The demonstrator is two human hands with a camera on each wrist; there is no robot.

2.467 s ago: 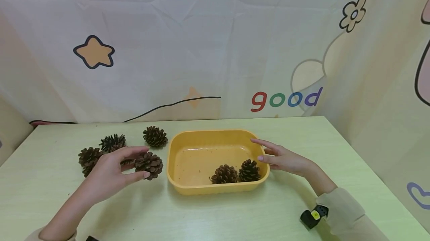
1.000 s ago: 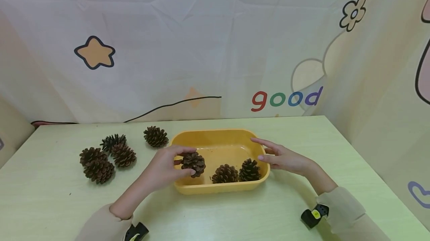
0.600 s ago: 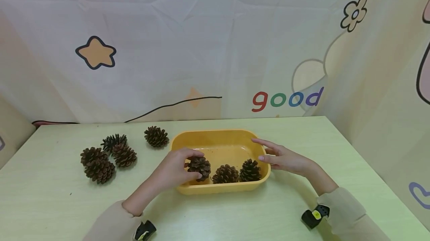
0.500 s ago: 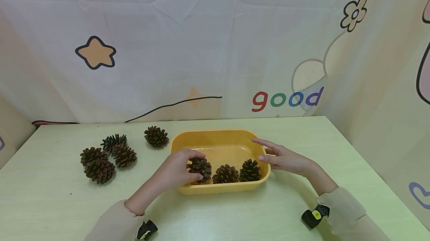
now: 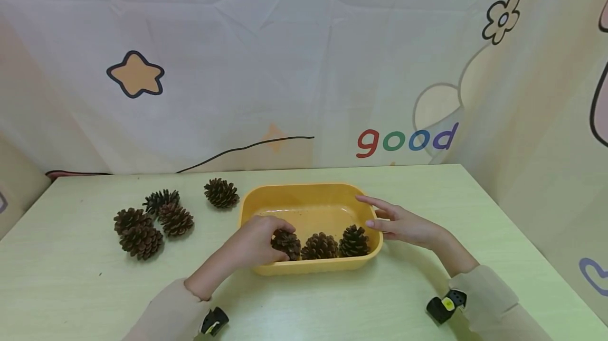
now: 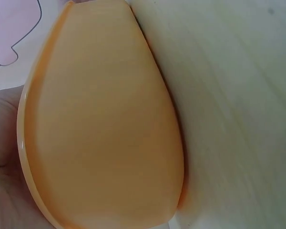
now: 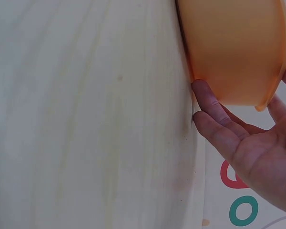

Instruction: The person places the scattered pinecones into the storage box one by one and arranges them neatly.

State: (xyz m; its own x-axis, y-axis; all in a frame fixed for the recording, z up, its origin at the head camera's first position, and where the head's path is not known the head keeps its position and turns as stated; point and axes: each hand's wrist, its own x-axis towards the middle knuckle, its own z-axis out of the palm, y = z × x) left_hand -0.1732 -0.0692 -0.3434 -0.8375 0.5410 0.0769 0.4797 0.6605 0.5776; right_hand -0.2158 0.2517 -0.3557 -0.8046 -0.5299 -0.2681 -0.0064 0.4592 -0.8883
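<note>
A yellow plastic basin (image 5: 304,267) stands on the table. Inside its front left part, my left hand (image 5: 254,240) grips a brown pine cone (image 5: 287,245) between thumb and fingers, low and close to the floor. Two more cones lie to its right, a middle pine cone (image 5: 320,246) and a right pine cone (image 5: 353,241). My right hand (image 5: 404,226) rests against the basin's right end, thumb and forefinger over the rim. In the right wrist view its fingers (image 7: 221,129) look nearly straight beside the outer wall. The basin's wall (image 6: 105,119) hides the held cone in the left wrist view.
Several pine cones (image 5: 141,241) are grouped on the table's left side. A single pine cone (image 5: 221,193) lies behind, near the basin's left back corner. A printed cloth (image 5: 285,66) hangs behind the pale table (image 5: 304,309).
My left hand has carried the pine cone rightward from the table over the left rim, then lowered it inside the basin beside the other two. My right hand has stayed at the rim.
</note>
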